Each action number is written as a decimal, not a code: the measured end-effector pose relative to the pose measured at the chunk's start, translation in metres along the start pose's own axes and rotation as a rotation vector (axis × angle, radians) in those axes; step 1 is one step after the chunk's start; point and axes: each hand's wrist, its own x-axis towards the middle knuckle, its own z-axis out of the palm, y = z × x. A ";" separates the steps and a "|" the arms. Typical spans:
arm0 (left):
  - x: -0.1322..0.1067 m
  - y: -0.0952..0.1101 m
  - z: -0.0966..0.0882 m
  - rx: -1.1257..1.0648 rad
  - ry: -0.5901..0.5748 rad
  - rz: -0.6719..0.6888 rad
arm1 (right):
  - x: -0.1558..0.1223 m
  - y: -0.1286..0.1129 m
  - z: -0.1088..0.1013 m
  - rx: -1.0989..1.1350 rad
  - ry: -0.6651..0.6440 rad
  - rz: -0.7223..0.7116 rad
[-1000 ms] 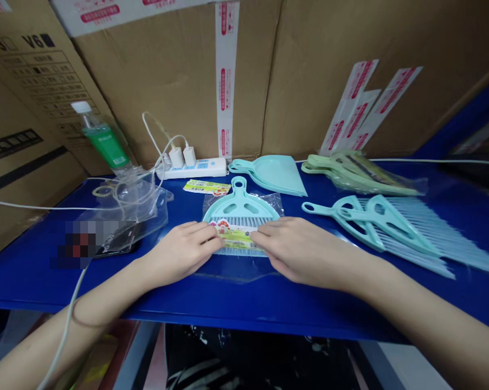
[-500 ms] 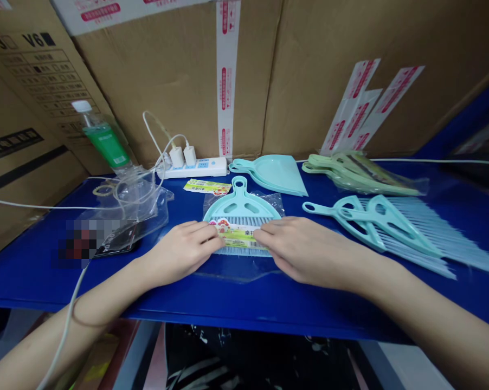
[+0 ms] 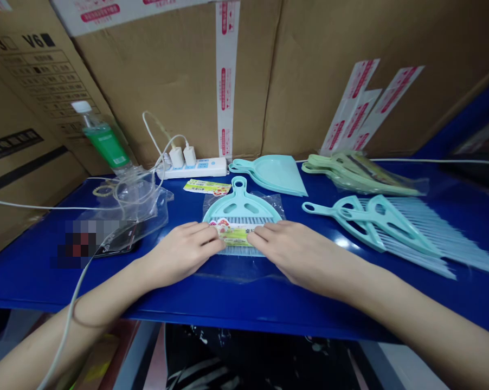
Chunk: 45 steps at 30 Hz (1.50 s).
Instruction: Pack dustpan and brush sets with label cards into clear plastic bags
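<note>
A mint hand brush (image 3: 240, 206) lies inside a clear plastic bag (image 3: 276, 202) on the blue table (image 3: 269, 303), handle pointing away from me. A colourful paper label (image 3: 237, 236) lies across its bristles. My left hand (image 3: 183, 253) has its fingers curled and pinches the label's left end. My right hand (image 3: 293, 252) lies palm down, fingers stretched flat over the label's right end. A second label (image 3: 206, 187) lies just behind the brush, and a mint dustpan (image 3: 275, 173) lies behind it to the right.
Several mint brushes (image 3: 386, 225) and bagged green sets (image 3: 358, 173) lie at the right. A power strip (image 3: 191, 169) with chargers, a green-labelled bottle (image 3: 104, 142), loose clear bags (image 3: 134, 203) and cables are at the left. Cardboard boxes (image 3: 329, 70) wall the back.
My right hand has slid a little to the left over the label. My left hand and the brush have stayed put.
</note>
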 end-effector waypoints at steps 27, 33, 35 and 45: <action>-0.008 -0.004 -0.005 -0.150 -0.137 -0.001 | -0.009 0.009 -0.009 0.203 -0.101 0.074; -0.007 -0.004 -0.007 -0.170 -0.170 -0.022 | -0.012 0.009 -0.005 0.193 -0.108 0.089; -0.006 -0.004 -0.008 -0.195 -0.177 -0.051 | -0.012 0.010 -0.005 0.201 -0.131 0.096; -0.007 -0.010 -0.012 -0.317 -0.224 -0.155 | -0.012 0.011 -0.012 0.199 -0.244 0.215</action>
